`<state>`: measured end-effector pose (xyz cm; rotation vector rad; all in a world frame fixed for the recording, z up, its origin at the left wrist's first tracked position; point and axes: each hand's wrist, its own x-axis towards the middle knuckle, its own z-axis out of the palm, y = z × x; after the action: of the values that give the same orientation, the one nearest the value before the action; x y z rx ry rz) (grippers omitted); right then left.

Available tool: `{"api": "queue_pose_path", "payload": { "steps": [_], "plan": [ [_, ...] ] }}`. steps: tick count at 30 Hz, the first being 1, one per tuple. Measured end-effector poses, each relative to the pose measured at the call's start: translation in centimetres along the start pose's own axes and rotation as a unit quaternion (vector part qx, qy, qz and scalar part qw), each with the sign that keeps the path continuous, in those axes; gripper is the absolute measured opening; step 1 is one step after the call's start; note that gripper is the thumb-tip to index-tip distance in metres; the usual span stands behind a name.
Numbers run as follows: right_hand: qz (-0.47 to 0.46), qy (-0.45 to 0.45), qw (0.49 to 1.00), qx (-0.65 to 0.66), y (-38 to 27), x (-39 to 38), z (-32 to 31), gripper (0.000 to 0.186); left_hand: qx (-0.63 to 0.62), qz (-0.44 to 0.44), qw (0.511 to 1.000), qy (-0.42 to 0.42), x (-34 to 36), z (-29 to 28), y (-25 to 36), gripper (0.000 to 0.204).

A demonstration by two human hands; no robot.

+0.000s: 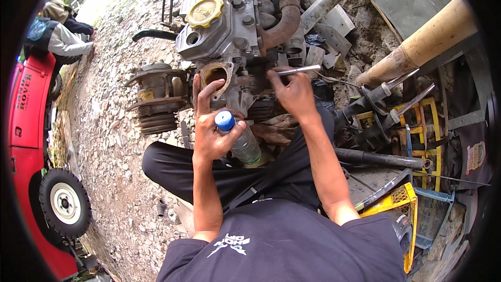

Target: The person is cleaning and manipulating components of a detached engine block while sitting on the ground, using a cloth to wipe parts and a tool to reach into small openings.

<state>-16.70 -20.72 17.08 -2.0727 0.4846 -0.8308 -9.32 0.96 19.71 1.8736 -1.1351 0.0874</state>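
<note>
My left hand (216,128) holds a clear plastic bottle (242,146) with a blue cap, while its upper fingers rest at the round flanged opening (219,78) of the engine. My right hand (287,89) grips a slim silver metal tool (308,69) beside a dark, partly hidden area of the engine. The engine (214,31) has a yellowish oil cap (203,12), bolts and a rusty curved pipe (282,26). A greasy drum-like part with stacked rings (156,96) lies left of my left hand.
A red vehicle (26,172) stands at the left, with two people (65,39) above it. Gravel (109,125) covers the ground. A bamboo pole (417,39), shock absorbers (383,94), yellow crates (428,130), a blue crate (433,214) and scrap metal lie at the right.
</note>
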Motion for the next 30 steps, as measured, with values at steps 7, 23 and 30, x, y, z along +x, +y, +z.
{"api": "queue_pose_path", "payload": {
  "steps": [7,23,30],
  "plan": [
    [-0.032,0.065,0.996,0.042,-1.8,-0.4,1.5,0.024,0.001,-0.002,1.0,-0.005,0.1,0.0,0.1,0.016],
    [0.095,0.069,0.982,0.149,1.3,-3.1,1.2,0.027,-0.009,0.012,1.0,0.004,0.2,0.4,0.0,0.017],
    [0.127,0.039,0.961,0.241,-0.3,-2.9,0.6,0.028,-0.006,0.01,1.0,0.006,-0.1,0.0,-0.2,0.017]
  ]
}}
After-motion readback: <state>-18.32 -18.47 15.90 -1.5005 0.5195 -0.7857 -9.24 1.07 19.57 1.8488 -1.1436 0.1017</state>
